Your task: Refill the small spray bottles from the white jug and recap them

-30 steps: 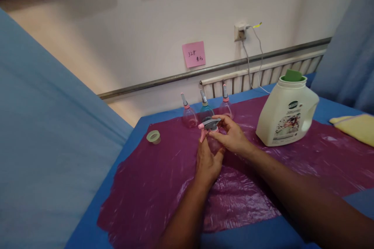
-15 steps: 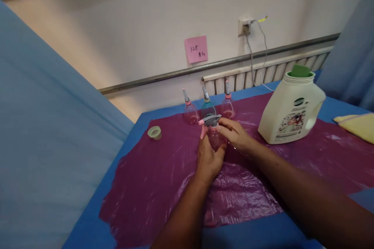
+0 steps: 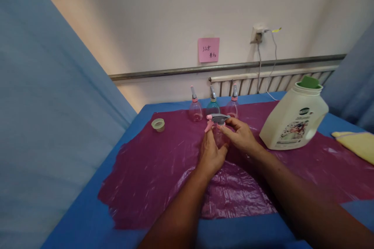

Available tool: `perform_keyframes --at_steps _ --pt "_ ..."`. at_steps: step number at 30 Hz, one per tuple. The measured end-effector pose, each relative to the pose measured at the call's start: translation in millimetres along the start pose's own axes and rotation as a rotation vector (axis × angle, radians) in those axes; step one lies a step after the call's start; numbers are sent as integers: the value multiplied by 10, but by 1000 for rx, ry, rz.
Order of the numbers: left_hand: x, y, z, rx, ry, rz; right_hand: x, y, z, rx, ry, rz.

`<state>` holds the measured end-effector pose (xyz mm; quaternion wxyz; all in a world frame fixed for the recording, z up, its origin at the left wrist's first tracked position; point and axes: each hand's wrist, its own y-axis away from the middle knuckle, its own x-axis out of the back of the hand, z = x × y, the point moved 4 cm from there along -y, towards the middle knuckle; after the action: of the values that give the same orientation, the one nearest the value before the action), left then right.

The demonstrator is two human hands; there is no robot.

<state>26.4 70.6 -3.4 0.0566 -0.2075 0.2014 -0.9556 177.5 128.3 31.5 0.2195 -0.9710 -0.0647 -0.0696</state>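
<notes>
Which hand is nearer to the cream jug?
Right. The right hand, touching the spray bottle, is left of the cream jug; the left hand, around the bottle's body, is farther left.

pink sticky note (image 3: 208,49) on wall (image 3: 163,27) read handwritten "32" plus one unclear character, second line illegible, cream plastic jug (image 3: 292,113) bore printed front label (image 3: 292,132), green oval logo (image 3: 304,111), lettering too blurred to read

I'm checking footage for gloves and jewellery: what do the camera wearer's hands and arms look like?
The bare left hand and bare right hand have no gloves; no ring, watch or bracelet shows. The left forearm and right forearm are uncovered as far as visible, without sleeves or cables.
</notes>
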Motion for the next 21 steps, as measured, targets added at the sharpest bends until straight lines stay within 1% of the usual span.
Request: perform_keyframes --at_steps 5,9,12,14,16,17,19,21 --pt "-12 17 37 -39 -46 6 20 33 -74 11 68 9" --pt "-11 19 91 -77 -41 11 23 44 -102 25 73 -27" --pt "-21 25 101 -19 -76 4 58 17 -112 40 103 -88" --pt "-37 43 108 50 -133 4 97 -25 -133 73 194 -155" --pt "-47 70 140 111 -190 17 154 -96 -163 92 276 -178" --pt "-41 87 168 139 -214 43 187 -145 -182 84 295 -157" --pt "-7 122 240 193 -253 116 240 -262 -243 52 310 -73" --pt "31 155 316 238 -289 148 229 -396 -353 46 338 -5"
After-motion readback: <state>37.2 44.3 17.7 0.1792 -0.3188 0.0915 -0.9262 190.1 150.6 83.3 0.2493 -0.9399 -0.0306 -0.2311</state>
